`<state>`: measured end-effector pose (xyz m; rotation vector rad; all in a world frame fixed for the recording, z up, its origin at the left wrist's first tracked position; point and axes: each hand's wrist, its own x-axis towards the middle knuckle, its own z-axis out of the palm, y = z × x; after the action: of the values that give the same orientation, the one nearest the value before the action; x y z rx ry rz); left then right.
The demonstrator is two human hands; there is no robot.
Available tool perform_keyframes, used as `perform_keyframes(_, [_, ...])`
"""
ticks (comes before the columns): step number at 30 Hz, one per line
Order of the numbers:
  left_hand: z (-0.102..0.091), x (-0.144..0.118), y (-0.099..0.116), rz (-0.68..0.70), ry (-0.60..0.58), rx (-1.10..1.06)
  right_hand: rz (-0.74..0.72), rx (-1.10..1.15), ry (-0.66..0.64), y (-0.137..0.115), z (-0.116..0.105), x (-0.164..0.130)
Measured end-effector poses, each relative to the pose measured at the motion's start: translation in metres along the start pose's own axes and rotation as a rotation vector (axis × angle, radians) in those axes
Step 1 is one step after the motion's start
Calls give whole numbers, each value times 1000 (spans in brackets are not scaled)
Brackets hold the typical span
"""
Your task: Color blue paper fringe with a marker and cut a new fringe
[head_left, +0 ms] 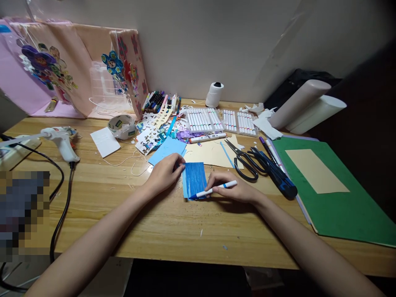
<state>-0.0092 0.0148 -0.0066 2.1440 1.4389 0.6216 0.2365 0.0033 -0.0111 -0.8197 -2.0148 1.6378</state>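
I am sitting at a wooden table that is stretching wide in front of me, with a big green sheet lying on its right side and a tan rectangle resting on top of it. Far across the table, trays of markers are lying in rows, and black scissors are lying just right of my work. A glue gun is resting on the left. Near the middle, a small blue paper is lying flat. My left hand is pressing its fingertips on the paper's left edge, fingers loosely curled. My right hand is gripping a blue marker, its tip touching the paper's near edge.
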Motion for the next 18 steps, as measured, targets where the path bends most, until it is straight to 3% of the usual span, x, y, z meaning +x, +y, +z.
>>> perform_keyframes(4, [0, 0, 0, 3, -1, 3, 11, -20, 43, 0, -1, 1])
perform_keyframes(7, [0, 0, 0, 4, -4, 5, -1, -50, -7, 0, -2, 1])
perform_keyframes(11, [0, 0, 1, -1, -8, 9, -7, -87, 33, -1, -2, 1])
perform_keyframes(18, [-1, 0, 1, 2, -9, 4, -26, -106, -6, -4, -4, 1])
